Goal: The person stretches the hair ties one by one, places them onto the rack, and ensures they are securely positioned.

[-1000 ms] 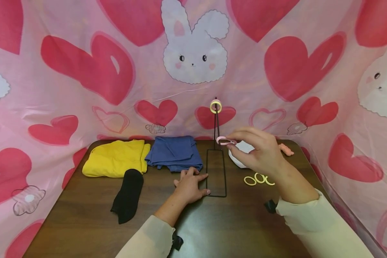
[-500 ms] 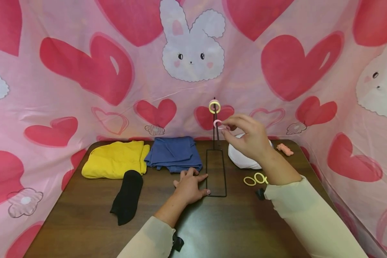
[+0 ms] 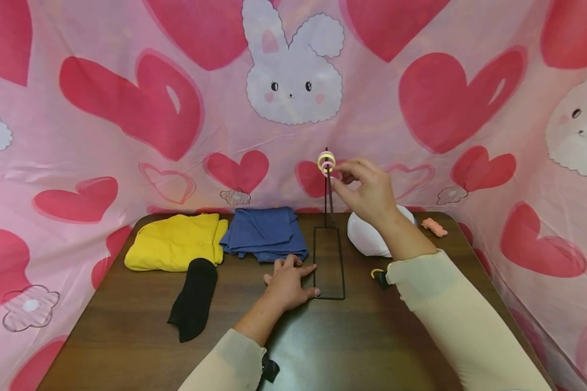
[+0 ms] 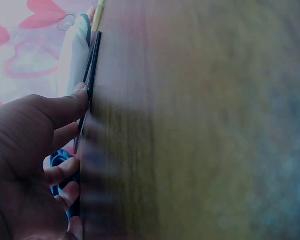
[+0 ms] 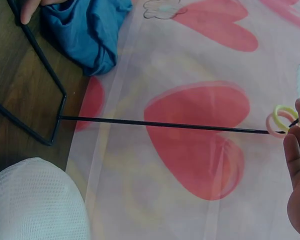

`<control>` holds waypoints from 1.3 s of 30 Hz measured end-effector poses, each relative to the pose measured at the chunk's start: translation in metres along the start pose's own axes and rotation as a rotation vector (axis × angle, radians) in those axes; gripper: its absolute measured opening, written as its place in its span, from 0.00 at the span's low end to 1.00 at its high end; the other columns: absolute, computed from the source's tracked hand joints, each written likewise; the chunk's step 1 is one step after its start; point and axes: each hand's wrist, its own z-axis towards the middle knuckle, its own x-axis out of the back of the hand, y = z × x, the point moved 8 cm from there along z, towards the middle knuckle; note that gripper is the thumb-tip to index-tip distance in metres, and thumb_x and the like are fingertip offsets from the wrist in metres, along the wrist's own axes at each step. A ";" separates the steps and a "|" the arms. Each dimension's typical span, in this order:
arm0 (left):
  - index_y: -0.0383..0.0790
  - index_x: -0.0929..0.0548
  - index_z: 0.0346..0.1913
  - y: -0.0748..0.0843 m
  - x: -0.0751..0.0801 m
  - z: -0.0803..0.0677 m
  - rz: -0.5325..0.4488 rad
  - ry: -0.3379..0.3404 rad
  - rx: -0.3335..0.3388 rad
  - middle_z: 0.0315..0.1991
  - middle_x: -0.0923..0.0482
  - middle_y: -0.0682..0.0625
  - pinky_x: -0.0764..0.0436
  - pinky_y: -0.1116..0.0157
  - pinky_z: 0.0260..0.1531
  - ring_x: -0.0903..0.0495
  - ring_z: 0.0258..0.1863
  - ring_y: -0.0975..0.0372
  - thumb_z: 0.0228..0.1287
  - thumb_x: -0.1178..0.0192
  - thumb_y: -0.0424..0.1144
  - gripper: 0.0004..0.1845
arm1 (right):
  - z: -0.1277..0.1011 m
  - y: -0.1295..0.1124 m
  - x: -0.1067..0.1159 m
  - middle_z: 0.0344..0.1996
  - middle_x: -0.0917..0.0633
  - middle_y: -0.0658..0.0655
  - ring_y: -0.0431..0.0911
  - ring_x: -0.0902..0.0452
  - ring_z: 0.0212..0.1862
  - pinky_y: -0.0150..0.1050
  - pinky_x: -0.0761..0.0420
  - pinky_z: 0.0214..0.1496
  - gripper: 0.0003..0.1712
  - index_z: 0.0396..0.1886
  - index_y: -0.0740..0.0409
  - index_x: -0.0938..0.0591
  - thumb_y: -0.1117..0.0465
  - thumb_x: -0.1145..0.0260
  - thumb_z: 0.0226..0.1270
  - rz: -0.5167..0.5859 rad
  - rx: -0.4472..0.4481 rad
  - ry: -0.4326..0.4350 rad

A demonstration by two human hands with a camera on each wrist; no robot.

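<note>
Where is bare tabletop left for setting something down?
Bare wood runs along the near edge of the table, left of the black sock. The back is crowded: yellow cloth, blue cloth, wire stand, white mesh item.

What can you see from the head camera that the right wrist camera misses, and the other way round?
Only the head view shows the left hand resting on the table against the wire stand's base, plus the yellow cloth and black sock. Only the right wrist view shows the white pouch's mesh weave. Both show the wire stand, the pink ring and yellow ring at its top, the right hand and the blue cloth.
</note>
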 end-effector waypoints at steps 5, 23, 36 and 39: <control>0.65 0.21 0.70 0.002 0.000 -0.001 -0.021 -0.005 0.001 0.64 0.33 0.50 0.37 0.41 0.45 0.38 0.63 0.49 0.59 0.27 0.62 0.35 | 0.003 0.005 -0.003 0.42 0.15 0.61 0.49 0.14 0.35 0.44 0.14 0.41 0.13 0.42 0.66 0.10 0.71 0.22 0.57 0.012 -0.018 0.023; 0.65 0.21 0.71 0.000 0.002 0.000 0.000 0.008 -0.004 0.64 0.32 0.50 0.37 0.42 0.43 0.38 0.63 0.48 0.59 0.28 0.64 0.35 | -0.042 0.007 0.005 0.41 0.16 0.58 0.48 0.16 0.35 0.38 0.18 0.42 0.14 0.41 0.62 0.10 0.68 0.18 0.54 -0.009 -0.060 -0.002; 0.66 0.20 0.68 0.003 0.001 0.000 -0.009 0.027 -0.001 0.58 0.31 0.51 0.37 0.42 0.42 0.36 0.59 0.50 0.59 0.27 0.62 0.33 | -0.108 0.030 0.019 0.38 0.15 0.54 0.46 0.17 0.35 0.29 0.21 0.42 0.12 0.37 0.62 0.11 0.72 0.20 0.53 0.053 -0.120 -0.112; 0.66 0.20 0.68 0.003 0.001 0.000 0.000 0.033 -0.007 0.57 0.32 0.51 0.36 0.41 0.43 0.36 0.59 0.49 0.59 0.27 0.62 0.33 | -0.123 0.038 0.023 0.37 0.15 0.52 0.45 0.17 0.34 0.30 0.21 0.40 0.11 0.36 0.60 0.11 0.72 0.20 0.53 0.040 -0.137 -0.142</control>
